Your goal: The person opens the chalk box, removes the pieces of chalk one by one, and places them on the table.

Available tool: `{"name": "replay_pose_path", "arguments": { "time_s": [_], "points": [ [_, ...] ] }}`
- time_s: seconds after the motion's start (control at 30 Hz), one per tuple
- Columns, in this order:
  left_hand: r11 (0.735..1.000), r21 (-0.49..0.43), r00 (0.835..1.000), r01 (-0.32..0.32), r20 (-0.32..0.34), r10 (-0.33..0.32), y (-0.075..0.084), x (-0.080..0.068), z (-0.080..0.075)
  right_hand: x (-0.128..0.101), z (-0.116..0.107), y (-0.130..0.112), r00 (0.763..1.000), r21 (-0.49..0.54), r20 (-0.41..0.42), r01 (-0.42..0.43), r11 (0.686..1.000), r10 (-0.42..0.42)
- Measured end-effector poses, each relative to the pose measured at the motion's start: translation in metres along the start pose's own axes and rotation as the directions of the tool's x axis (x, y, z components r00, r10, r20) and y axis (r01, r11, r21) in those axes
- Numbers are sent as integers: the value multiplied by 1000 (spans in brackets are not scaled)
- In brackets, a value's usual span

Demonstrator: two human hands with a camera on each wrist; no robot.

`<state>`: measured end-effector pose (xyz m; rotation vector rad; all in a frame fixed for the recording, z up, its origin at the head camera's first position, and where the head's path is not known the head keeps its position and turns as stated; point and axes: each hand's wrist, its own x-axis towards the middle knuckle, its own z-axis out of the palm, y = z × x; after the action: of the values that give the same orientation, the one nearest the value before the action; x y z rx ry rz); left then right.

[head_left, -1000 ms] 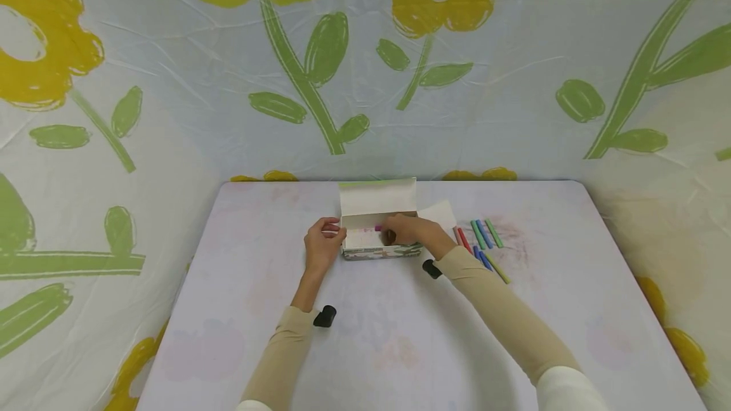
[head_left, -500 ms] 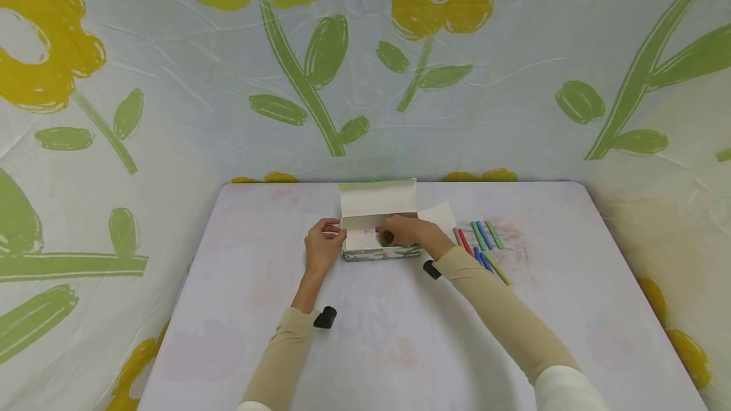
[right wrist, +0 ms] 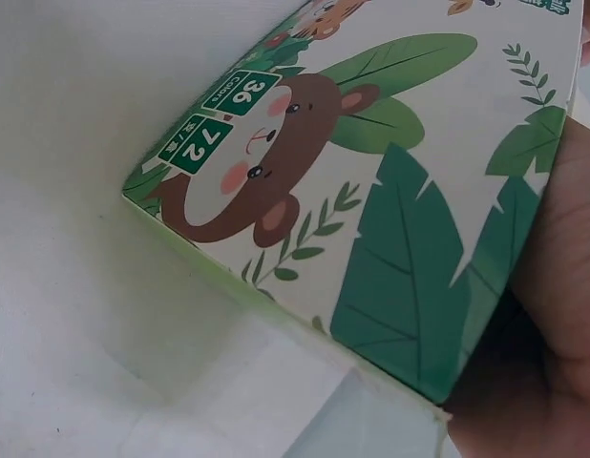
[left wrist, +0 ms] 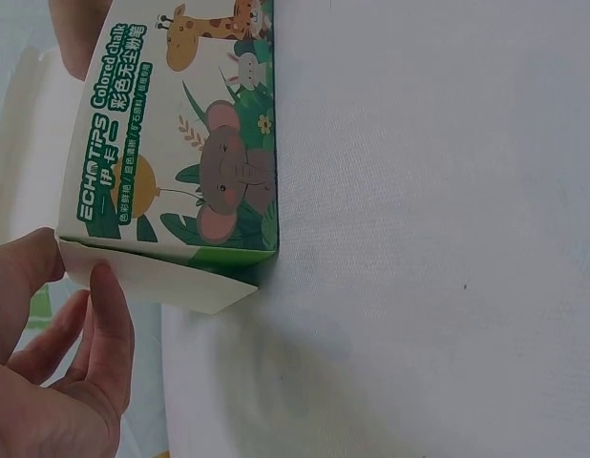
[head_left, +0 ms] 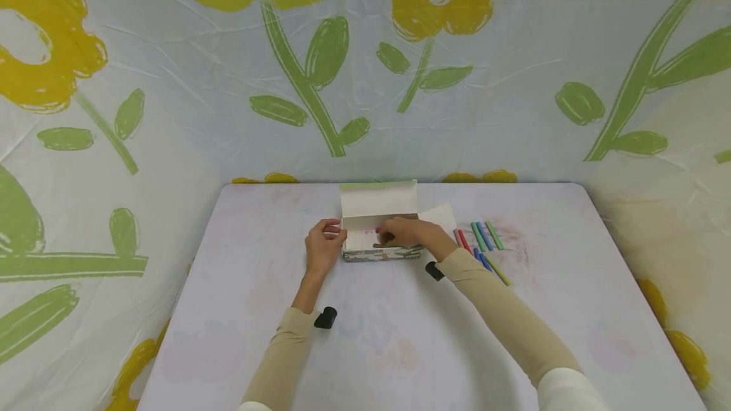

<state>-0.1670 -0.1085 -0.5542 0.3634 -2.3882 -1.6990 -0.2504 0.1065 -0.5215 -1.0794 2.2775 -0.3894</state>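
Note:
A coloured chalk box [left wrist: 185,134] with printed animals lies on the table in the middle of the head view, its lid [head_left: 379,200] folded up and back. At its left end my left hand [head_left: 323,247] pinches the side flap [left wrist: 152,279] by the box's corner, between thumb and fingers. My right hand [head_left: 407,231] reaches into the right half of the box with curled fingers. A small purple end of a chalk stick [head_left: 377,229] shows at those fingertips; the rest is hidden. In the right wrist view the box front [right wrist: 400,229] covers the fingers.
Right of the box lie several loose chalk sticks [head_left: 494,235] in green, blue, red and yellow-green. An opened white flap [head_left: 438,214] sticks out from the box's right end. A flower-printed cloth [head_left: 491,106] hangs behind the table [head_left: 365,347].
The right hand's fingers shift slightly inside the box, and less of the purple chalk shows. My left hand stays at the box's left end.

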Motion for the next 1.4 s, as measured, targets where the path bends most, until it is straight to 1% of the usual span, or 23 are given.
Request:
{"name": "replay_pose_path", "arguments": {
  "time_s": [0.13,0.23,0.37,0.5,0.63,0.73,0.77,0.83,0.9,0.97,1.03,1.13,1.2,1.3,1.4],
  "points": [
    [1000,0,1000,2,1,-2,-1,0,1,-3,1,-1,999,3,-32,-13,1000,13],
    [1000,2,1000,4,3,-4,-2,0,1,-5,3,0,997,19,-77,-17,1000,19],
    [1000,6,1000,5,2,-5,-2,0,1,-9,5,3,987,43,-159,34,999,-26],
    [1000,3,1000,-2,-3,2,-1,0,0,-16,4,6,962,72,-255,119,990,-97],
    [1000,-1,1000,-13,-3,13,0,0,0,-22,3,6,937,84,-326,158,984,-123],
    [1000,-6,1000,-18,-2,18,1,0,-1,-26,2,7,920,111,-370,180,977,-127],
    [1000,-9,1000,-17,0,17,1,0,-1,-27,2,8,911,123,-390,194,973,-132],
    [1000,-15,1000,-15,2,15,1,0,-1,-30,1,9,894,164,-432,207,964,-118],
    [1000,-22,1000,-13,7,13,2,0,-2,-34,-1,12,877,217,-472,211,953,-86],
    [1000,-24,1000,-11,11,12,2,0,-2,-38,-2,14,861,286,-507,216,933,-43],
    [1000,-27,1000,-12,13,12,2,0,-2,-42,-4,16,841,335,-540,216,917,-1],
    [999,-33,1000,-14,14,15,2,0,-2,-50,-7,20,814,369,-579,225,902,34],
    [999,-37,1000,-16,13,17,3,-1,-2,-55,-8,23,795,366,-605,229,902,44],
    [999,-35,1000,-17,12,17,2,-1,-1,-66,-11,27,782,405,-618,228,886,81],
    [999,-35,1000,-14,11,14,2,-1,-1,-77,-15,31,781,466,-612,226,856,127]
  ]
}}
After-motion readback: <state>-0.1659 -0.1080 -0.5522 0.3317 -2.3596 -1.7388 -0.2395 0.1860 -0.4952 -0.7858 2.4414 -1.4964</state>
